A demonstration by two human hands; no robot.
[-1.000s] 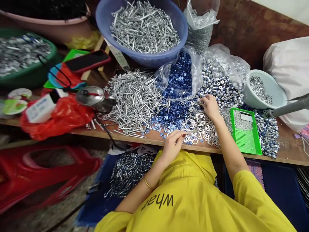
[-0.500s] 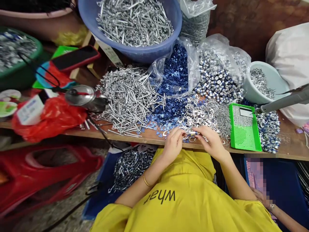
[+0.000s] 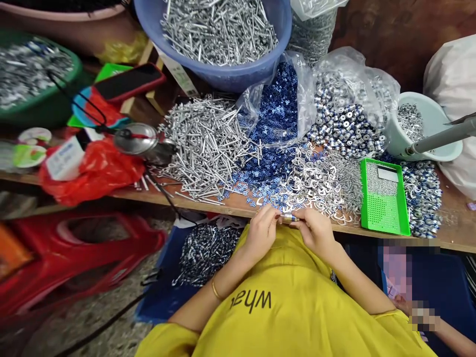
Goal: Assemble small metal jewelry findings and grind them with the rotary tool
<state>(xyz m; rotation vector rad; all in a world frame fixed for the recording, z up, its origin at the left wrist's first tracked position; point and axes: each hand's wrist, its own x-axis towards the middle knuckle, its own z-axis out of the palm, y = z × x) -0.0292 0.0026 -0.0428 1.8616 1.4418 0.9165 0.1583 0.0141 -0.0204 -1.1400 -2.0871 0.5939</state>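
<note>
Between my hands, at the front edge of the workbench, is a small silver metal cylinder with a blue band [image 3: 289, 217]. My right hand [image 3: 316, 230] pinches it from the right. My left hand [image 3: 261, 227] is closed at its other end, where a thin rod seems to stick out; the fingertips hide what they grip. Just beyond lie loose silver crescent-shaped clips [image 3: 316, 181] and small blue three-armed pieces [image 3: 275, 124]. Similar banded cylinders [image 3: 347, 124] spill from a clear bag farther back.
Silver eye-ended rods [image 3: 208, 144] are heaped left of the blue pieces, below a blue basin [image 3: 219, 74]. A green tray [image 3: 386, 218] with tiny parts lies right, near a metal arm [image 3: 442, 136]. A red stool [image 3: 74, 258] stands left; another person's hand [image 3: 401, 302] shows lower right.
Both hands have drawn slightly back from the bench toward my body, with the banded cylinder still between them. The view has turned a little left.
</note>
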